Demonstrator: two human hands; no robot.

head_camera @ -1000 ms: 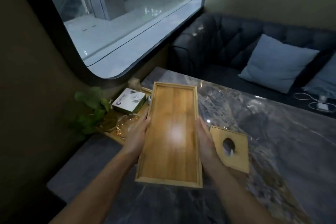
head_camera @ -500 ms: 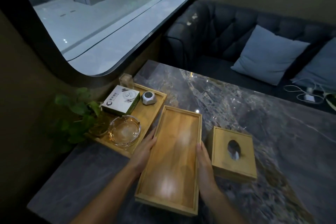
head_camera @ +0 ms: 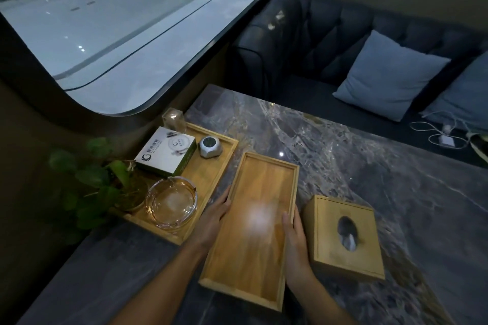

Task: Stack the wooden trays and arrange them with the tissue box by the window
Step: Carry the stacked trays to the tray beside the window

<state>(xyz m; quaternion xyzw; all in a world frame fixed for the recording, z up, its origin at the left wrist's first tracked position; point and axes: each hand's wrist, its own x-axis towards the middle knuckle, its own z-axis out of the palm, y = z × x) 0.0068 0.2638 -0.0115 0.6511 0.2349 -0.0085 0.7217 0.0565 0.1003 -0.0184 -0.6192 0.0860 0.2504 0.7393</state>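
An empty long wooden tray (head_camera: 253, 224) lies low over the marble table (head_camera: 369, 166), held by its long sides. My left hand (head_camera: 212, 219) grips its left edge and my right hand (head_camera: 295, 243) grips its right edge. A second wooden tray (head_camera: 208, 171) sits to its left under the window (head_camera: 118, 21), loaded with small items. The wooden tissue box (head_camera: 346, 237) stands just right of my right hand, with a tissue showing in its oval slot.
The loaded tray carries a glass ashtray (head_camera: 171, 202), a white and green box (head_camera: 166, 150), a small silver gadget (head_camera: 210, 146) and a clear cube (head_camera: 173, 119). A green plant (head_camera: 87, 182) stands at the left. A dark sofa with blue cushions (head_camera: 390, 76) lies beyond the table.
Both hands have lowered the empty tray from mid-air down to the table, between the loaded tray and the tissue box. The view has tilted down.
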